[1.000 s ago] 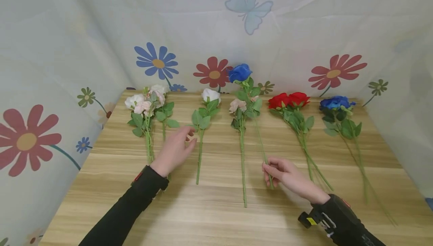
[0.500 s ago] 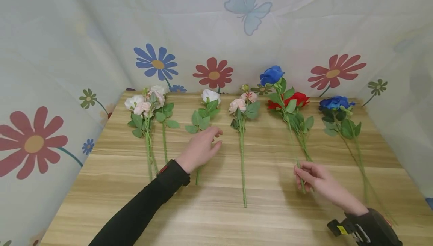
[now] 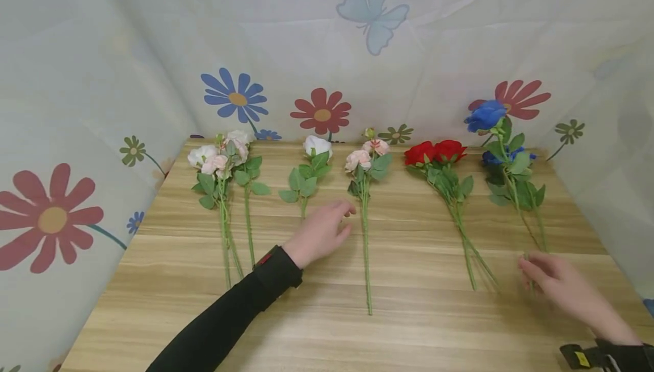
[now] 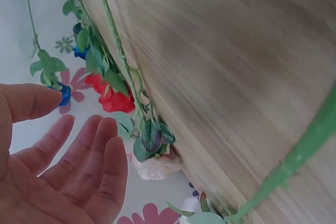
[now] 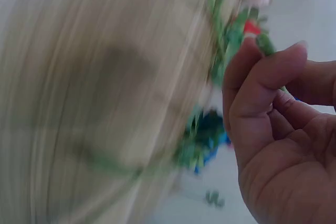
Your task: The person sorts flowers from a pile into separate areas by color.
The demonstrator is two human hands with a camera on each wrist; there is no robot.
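My right hand pinches the lower stem of a blue rose, its green stem end showing between thumb and fingers in the right wrist view. The bloom stands over the far right of the table, overlapping other blue flowers lying there. My left hand hovers with relaxed fingers and holds nothing. It is between the single white rose, whose lower stem it hides, and the pale pink flowers.
Two red roses with crossed stems lie right of centre. White and pink flowers lie at the left. The wooden table ends at a pale printed cloth at the back and sides.
My right hand has carried the blue rose rightward, from above the pink flowers, past the red roses, to the blue ones. My left hand has drifted right, past the single white rose's stem.
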